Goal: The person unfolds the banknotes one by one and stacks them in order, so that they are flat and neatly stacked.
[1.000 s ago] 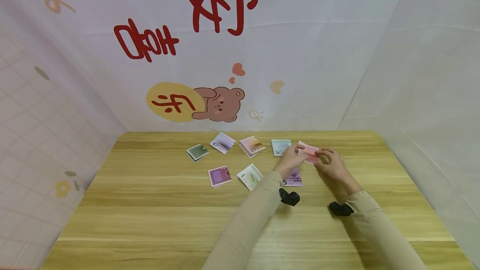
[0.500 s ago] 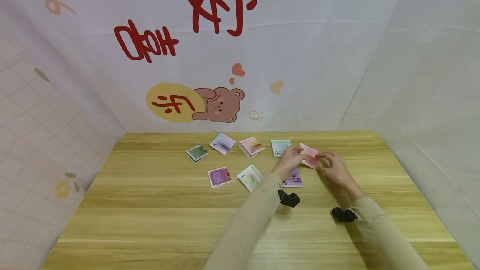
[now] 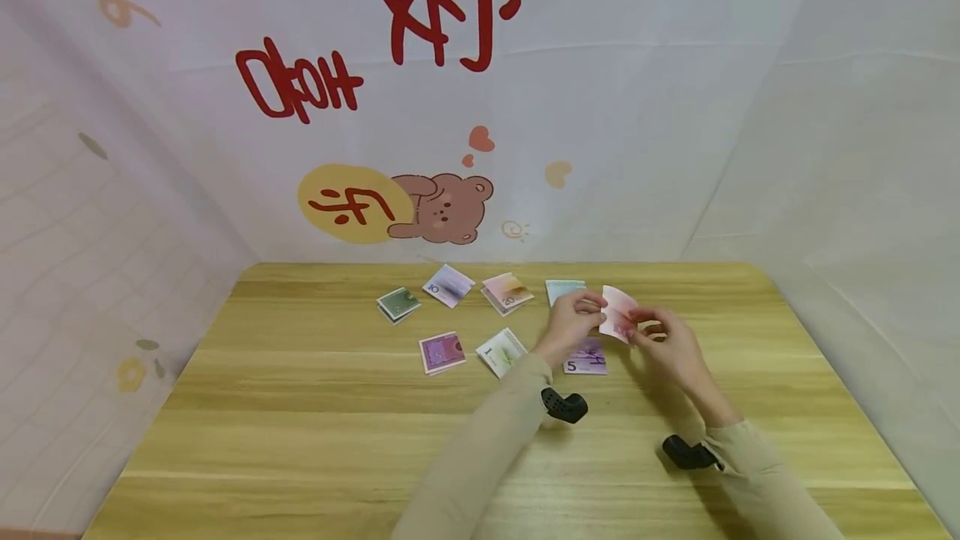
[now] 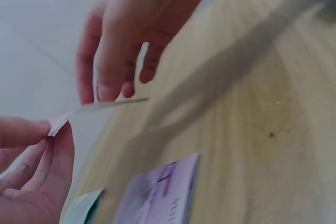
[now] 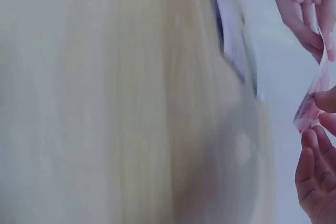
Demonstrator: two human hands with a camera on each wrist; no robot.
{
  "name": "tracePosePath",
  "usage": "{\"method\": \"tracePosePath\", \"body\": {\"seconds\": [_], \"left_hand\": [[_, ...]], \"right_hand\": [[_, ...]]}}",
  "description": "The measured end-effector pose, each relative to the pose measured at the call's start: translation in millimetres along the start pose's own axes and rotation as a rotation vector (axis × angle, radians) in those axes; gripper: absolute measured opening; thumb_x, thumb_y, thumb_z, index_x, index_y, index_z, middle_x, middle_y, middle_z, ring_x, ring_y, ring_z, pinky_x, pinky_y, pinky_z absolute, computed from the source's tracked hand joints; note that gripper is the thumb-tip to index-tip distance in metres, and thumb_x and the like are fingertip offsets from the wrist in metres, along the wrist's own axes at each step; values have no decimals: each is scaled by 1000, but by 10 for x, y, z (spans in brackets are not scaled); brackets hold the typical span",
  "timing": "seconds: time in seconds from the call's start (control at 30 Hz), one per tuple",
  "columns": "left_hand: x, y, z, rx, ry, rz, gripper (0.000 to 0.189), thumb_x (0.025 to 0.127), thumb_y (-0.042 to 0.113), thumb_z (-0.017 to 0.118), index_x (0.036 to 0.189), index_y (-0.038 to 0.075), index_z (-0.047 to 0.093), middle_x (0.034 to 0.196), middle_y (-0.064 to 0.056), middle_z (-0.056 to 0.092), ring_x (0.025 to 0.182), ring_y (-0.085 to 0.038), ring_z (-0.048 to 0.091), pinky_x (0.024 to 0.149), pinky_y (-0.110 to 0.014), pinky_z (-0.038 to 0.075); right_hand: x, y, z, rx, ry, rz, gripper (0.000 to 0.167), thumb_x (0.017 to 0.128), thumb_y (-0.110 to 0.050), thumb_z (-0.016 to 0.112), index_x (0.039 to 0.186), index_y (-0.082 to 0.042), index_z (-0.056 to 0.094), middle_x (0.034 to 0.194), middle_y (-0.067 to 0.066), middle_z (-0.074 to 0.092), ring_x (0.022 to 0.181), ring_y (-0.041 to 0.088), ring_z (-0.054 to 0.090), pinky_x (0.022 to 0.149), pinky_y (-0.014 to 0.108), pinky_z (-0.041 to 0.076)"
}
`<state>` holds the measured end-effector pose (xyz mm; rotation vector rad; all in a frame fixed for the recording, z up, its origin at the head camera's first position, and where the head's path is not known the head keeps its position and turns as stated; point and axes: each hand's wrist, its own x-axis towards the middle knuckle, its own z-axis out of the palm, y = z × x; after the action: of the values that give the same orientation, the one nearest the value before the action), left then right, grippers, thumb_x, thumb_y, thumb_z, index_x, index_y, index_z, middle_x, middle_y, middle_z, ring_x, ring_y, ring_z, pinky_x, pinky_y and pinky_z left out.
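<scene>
A red-pink banknote is stretched between both hands above the right part of the table. My left hand pinches its left edge between thumb and fingers, as the left wrist view also shows. At the other edge my right hand pinches it with thumb and fingertips. In the right wrist view the banknote looks bent, held up off the table. Behind my left hand lies a teal banknote, partly covered. A purple 5 banknote lies below that hand.
Folded banknotes lie left of the hands: a green one, a bluish 10, an orange 20, a magenta one and a pale 1. A printed cloth wall rises behind the wooden table.
The red-pink banknote has tilted so more of its face shows to the head camera. Both hands have drawn slightly nearer the body, still holding it. The other banknotes have stayed put.
</scene>
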<state>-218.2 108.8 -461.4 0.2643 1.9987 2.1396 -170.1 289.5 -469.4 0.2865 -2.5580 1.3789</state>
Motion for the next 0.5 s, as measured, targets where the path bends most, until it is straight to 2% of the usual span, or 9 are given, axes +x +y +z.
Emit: {"method": "tracePosePath", "body": {"seconds": [0.17, 0.33, 0.5], "left_hand": [[-54, 55, -169, 3, 9, 6, 18, 83, -6, 69, 101, -2, 65, 83, -10, 68, 68, -9, 60, 67, -32, 55], [-144, 99, -309, 4, -10, 14, 19, 83, -2, 72, 100, 0, 64, 80, -7, 67, 67, -9, 59, 64, -26, 54], [-246, 125, -405, -82, -28, 22, 20, 83, -3, 72, 100, -5, 62, 77, -8, 65, 67, -11, 59, 65, -26, 54]], "right_hand": [[-24, -153, 88, 16, 24, -66, 28, 84, 7, 69, 111, 9, 63, 98, 24, 65, 79, 30, 65, 68, 18, 51], [-45, -275, 179, 28, 24, -58, 28, 82, 8, 69, 110, 6, 65, 89, 18, 65, 71, 15, 63, 61, 19, 51], [-64, -380, 243, 122, 20, -59, 26, 82, 13, 66, 107, 9, 63, 89, 20, 64, 69, 14, 64, 57, 23, 53]]}}
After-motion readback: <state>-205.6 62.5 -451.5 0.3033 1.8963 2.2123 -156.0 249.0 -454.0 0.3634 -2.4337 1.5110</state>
